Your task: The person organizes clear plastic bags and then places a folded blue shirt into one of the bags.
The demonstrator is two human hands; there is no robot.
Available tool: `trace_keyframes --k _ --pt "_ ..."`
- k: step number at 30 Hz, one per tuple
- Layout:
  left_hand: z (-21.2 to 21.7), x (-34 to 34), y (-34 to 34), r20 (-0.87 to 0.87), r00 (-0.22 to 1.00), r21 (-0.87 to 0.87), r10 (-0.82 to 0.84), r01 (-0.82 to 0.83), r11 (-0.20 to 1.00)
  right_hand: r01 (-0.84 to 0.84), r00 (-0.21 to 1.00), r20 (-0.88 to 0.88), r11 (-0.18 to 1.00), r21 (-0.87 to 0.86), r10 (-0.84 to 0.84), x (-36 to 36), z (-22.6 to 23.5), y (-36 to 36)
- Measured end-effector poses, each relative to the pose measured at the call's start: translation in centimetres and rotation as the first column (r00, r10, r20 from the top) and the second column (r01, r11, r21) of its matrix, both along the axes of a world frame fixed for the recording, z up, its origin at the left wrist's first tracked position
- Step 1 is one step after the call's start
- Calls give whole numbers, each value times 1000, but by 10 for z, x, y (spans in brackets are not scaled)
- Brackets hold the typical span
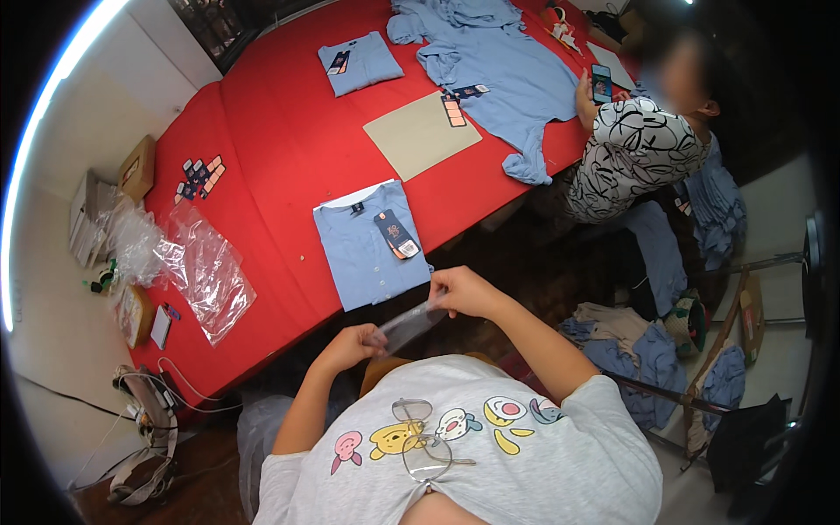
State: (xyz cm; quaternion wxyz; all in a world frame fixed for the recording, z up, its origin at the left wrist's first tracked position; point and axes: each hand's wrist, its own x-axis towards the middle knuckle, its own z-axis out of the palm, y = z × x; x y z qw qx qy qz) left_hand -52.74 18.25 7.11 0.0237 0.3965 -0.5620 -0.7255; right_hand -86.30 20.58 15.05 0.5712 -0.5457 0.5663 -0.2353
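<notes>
My left hand and my right hand both grip a clear plastic bag, stretched between them just off the near edge of the red table. Right beyond my hands lies a folded light blue shirt with a dark hang tag on it. Another folded blue shirt lies at the far side. An unfolded blue shirt is spread at the far right.
A cardboard sheet lies mid-table. Clear bags and loose tags sit at the left. A seated person holds a phone at the right. Blue garments are piled on the floor.
</notes>
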Motion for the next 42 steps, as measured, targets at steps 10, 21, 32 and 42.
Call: trace_keyframes --k 10,21,32,42 --pt "16 -33 -15 21 930 -306 368 -344 888 263 964 58 962 -68 -260 5 -17 20" --pt "41 -85 -35 -250 728 22 638 -655 756 485 815 383 873 -42 -435 -29 -18 20" --pt "39 -45 -24 -309 888 22 341 -352 936 386 890 301 917 -95 -344 -17 -17 3" --pt "43 -32 -63 -100 851 -238 515 -523 818 518 792 364 855 26 -490 13 -4 -50"
